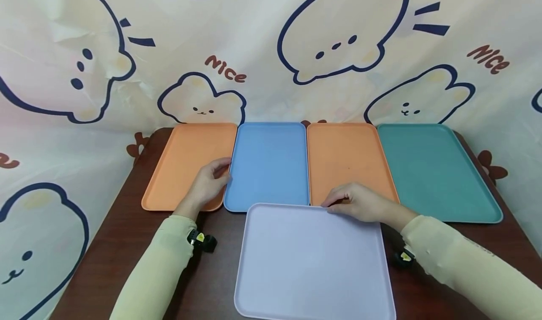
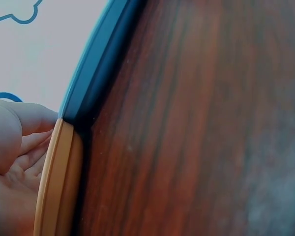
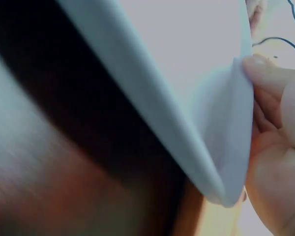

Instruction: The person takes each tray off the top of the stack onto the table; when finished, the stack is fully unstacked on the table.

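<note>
My left hand [image 1: 208, 182] reaches over the left orange tray [image 1: 192, 155], with thumb and fingertips apart at the left rim of the blue tray [image 1: 271, 164]. In the left wrist view, the thumb tip is right where the blue rim [image 2: 91, 73] meets the orange rim [image 2: 56, 182]. My right hand [image 1: 360, 202] pinches the far rim of a pale lavender tray [image 1: 313, 263], right of that rim's middle. The right wrist view shows the thumb against the tray's rim [image 3: 242, 123]. In the head view, the lavender tray's far edge overlaps the near edges of the blue tray and the right orange tray [image 1: 349, 157].
A green tray [image 1: 436, 169] lies at the far right of the row, beside the right orange tray. All the trays are on a dark brown wood table [image 1: 127, 244]. Behind it hangs a pale cloth [image 1: 262, 37] printed with cartoon outlines.
</note>
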`<state>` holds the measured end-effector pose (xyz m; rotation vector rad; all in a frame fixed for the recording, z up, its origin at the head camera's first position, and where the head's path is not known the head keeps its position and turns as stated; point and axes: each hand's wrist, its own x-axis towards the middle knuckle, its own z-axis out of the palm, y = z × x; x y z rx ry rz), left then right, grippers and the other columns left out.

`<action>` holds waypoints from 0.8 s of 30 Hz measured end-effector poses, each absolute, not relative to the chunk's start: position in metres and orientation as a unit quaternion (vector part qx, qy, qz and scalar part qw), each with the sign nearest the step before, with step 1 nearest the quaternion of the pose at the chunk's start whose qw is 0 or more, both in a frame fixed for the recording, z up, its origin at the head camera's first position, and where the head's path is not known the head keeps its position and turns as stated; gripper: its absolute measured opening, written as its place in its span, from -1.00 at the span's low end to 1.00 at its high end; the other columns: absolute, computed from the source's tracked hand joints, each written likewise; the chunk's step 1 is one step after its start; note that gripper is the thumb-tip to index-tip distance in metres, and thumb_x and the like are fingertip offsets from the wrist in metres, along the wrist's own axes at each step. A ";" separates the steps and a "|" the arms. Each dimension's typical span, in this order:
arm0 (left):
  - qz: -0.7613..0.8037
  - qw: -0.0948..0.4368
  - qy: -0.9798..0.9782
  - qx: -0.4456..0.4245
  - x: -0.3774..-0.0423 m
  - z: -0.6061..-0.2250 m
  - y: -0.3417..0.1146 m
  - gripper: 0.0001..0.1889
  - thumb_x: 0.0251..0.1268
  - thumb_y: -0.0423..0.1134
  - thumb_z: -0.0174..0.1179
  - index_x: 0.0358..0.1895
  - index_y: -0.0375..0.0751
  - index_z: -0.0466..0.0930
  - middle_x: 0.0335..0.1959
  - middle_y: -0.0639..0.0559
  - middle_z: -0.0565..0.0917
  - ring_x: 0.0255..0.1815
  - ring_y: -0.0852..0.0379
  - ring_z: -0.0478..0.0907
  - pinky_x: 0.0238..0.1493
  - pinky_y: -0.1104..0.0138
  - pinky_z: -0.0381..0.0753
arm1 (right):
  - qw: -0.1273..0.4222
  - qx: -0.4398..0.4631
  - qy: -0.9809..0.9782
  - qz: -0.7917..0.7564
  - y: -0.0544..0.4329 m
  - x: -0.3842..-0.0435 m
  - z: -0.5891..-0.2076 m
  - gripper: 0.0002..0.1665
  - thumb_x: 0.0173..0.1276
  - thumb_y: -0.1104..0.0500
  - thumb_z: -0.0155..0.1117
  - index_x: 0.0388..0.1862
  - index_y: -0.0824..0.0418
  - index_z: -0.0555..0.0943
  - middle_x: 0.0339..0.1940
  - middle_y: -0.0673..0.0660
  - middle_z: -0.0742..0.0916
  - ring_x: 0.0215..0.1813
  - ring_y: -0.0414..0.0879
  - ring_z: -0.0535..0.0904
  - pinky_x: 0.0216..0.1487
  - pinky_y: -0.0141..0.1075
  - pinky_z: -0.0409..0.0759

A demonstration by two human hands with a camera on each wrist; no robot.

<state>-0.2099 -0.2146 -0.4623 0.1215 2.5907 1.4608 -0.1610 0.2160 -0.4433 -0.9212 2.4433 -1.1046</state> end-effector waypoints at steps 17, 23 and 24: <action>0.493 0.080 0.865 0.043 -0.213 -0.460 -0.215 -0.44 0.64 -0.38 0.12 0.62 -0.35 0.35 0.65 -0.30 0.38 0.72 -0.23 0.27 0.68 -0.06 0.34 | 0.048 -0.327 0.890 -0.315 0.202 -0.133 -0.460 -0.81 0.47 0.28 0.47 -0.04 0.02 0.82 -0.12 -0.15 0.77 -0.08 -0.28 0.67 -0.07 -0.33 0.69; 0.488 0.084 0.868 0.038 -0.213 -0.460 -0.215 -0.44 0.64 -0.38 0.13 0.62 -0.34 0.35 0.65 -0.29 0.39 0.72 -0.23 0.28 0.67 -0.05 0.35 | 0.030 -0.310 0.892 -0.328 0.199 -0.126 -0.465 -0.78 0.44 0.32 0.48 -0.04 0.05 0.83 -0.10 -0.10 0.77 -0.03 -0.17 0.71 -0.02 -0.28 0.71; 0.487 0.085 0.869 0.036 -0.213 -0.460 -0.215 -0.43 0.64 -0.38 0.14 0.62 -0.33 0.35 0.65 -0.28 0.39 0.72 -0.22 0.28 0.67 -0.05 0.35 | 0.028 -0.307 0.893 -0.328 0.199 -0.125 -0.465 -0.79 0.44 0.33 0.48 -0.05 0.06 0.83 -0.10 -0.10 0.77 -0.03 -0.17 0.71 -0.02 -0.28 0.71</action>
